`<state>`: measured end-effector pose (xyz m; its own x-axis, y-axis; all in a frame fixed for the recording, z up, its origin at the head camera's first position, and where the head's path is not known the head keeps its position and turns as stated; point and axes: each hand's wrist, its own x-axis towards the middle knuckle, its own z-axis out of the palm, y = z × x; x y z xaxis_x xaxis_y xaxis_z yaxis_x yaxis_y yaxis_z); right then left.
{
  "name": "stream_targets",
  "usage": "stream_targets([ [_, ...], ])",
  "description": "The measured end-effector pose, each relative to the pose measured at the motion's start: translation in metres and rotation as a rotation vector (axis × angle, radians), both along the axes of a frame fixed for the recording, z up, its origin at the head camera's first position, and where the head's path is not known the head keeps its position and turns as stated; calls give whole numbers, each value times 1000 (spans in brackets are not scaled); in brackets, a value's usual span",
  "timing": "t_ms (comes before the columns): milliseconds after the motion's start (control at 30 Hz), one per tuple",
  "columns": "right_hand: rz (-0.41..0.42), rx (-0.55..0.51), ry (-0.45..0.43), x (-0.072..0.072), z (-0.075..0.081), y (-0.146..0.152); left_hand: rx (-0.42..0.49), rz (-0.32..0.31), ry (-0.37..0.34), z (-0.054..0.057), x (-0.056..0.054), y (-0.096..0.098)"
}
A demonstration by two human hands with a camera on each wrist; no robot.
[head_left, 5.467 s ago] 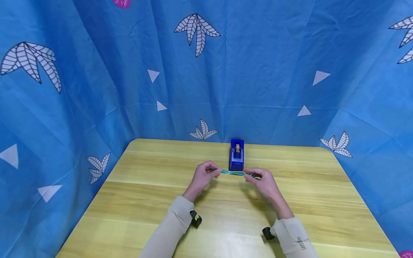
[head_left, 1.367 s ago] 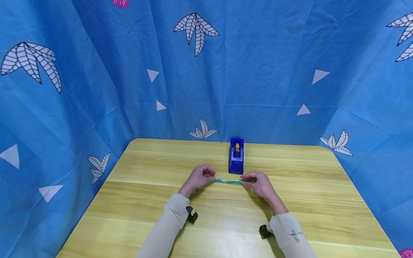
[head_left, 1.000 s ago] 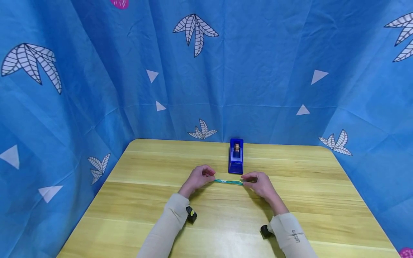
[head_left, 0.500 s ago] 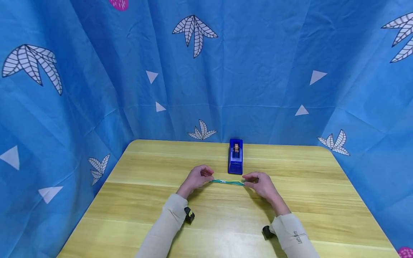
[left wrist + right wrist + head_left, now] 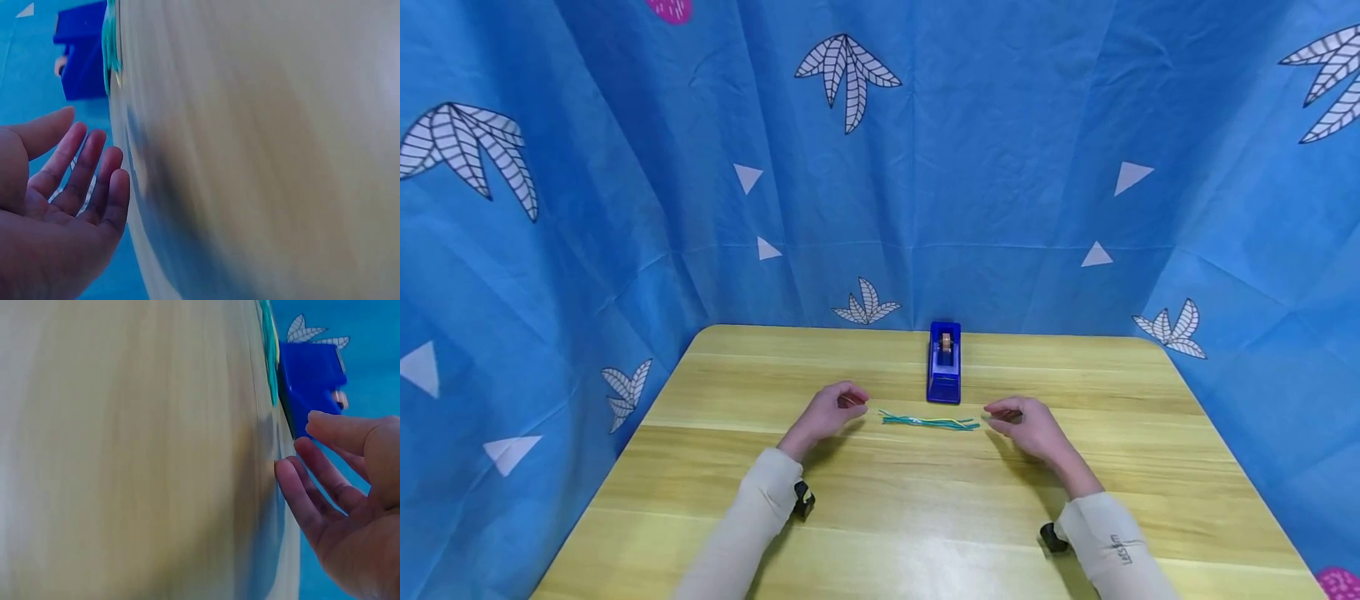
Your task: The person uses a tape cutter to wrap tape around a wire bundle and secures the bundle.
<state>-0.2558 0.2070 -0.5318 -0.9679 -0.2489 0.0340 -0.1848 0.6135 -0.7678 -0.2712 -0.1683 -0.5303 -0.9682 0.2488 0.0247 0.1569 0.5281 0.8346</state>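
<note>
A bundle of thin green and yellow wires lies across the wooden table, its strands fanning out at both ends. Something clear and shiny binds it left of its middle. To the left of the bundle, my left hand hovers with loosely bent fingers, apart from the wire ends. Just beyond the other end is my right hand, fingers spread and also holding nothing. Both wrist views confirm bare palms: the left fingers and the right fingers are relaxed, with the wires ahead of them.
Behind the bundle stands a blue tape dispenser with a small roll in it. The wooden table has rounded back corners, and a blue patterned curtain hangs around its back and sides.
Earlier both hands pinched the bundle's ends and lowered it toward the table from beside the dispenser. Now they have let go and moved apart, left and right, leaving the wires lying there.
</note>
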Motion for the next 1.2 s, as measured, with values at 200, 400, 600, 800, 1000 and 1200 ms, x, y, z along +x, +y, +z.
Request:
stream_targets([
  [200,28,89,51,3,7,28,-83,43,27,15,0,-39],
  [400,49,263,145,1,24,60,-269,58,90,43,-5,-75],
  [600,40,449,221,-1,61,80,-516,102,268,82,-11,-97],
  [800,-7,577,326,-2,96,89,-745,137,561,125,-11,-105],
  [1000,-43,628,512,0,124,89,-882,153,772,155,-9,-106],
  [1200,-59,639,770,-1,138,91,-971,173,854,169,-7,-108],
])
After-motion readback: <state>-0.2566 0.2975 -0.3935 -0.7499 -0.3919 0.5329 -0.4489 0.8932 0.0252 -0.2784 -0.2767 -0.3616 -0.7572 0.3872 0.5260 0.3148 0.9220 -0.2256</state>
